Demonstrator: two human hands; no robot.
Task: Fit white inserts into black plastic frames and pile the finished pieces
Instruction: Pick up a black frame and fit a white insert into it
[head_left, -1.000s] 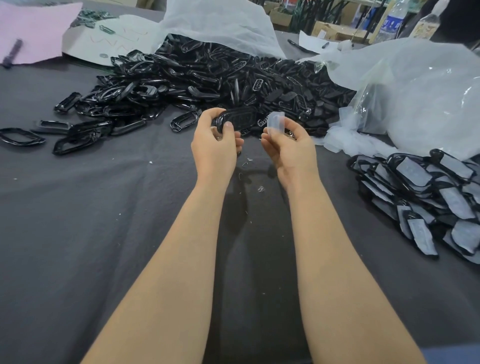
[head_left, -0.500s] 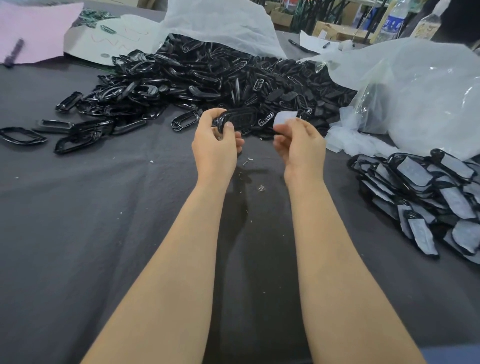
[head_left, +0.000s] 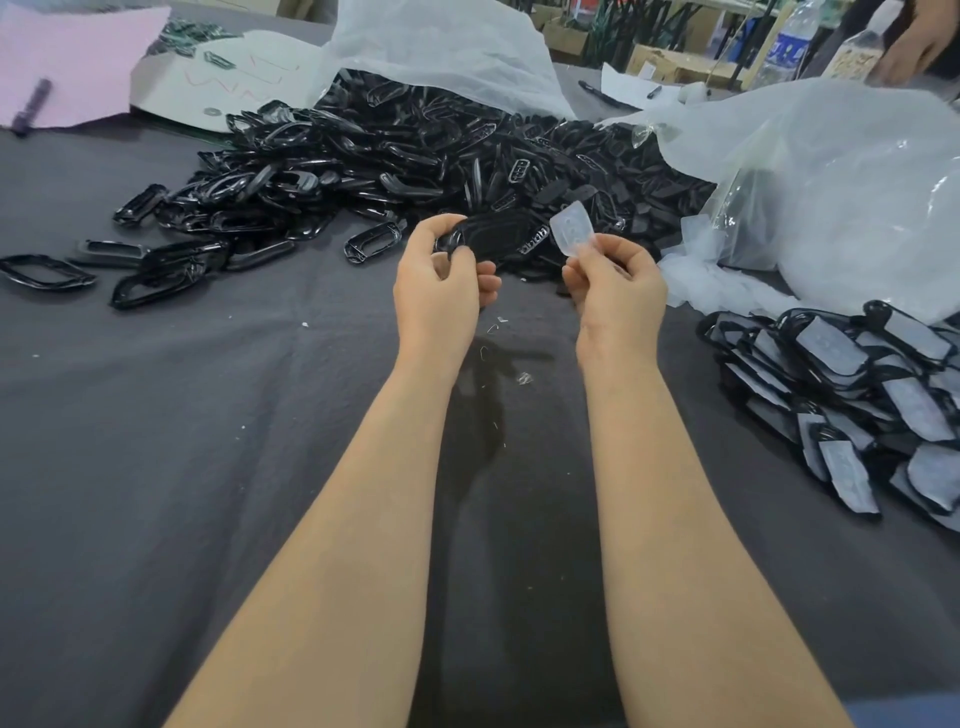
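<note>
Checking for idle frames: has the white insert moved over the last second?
Yes, slightly: the white insert, pinched by the right hand, has shifted right, away from the loose frame lying on the cloth.

Dark grey cloth-covered table (head_left: 156, 467); cardboard boxes (head_left: 675, 60) behind.

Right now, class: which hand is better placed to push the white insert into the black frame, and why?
The right hand: it pinches the white insert just beside the black frame, which the left hand grips.
</note>
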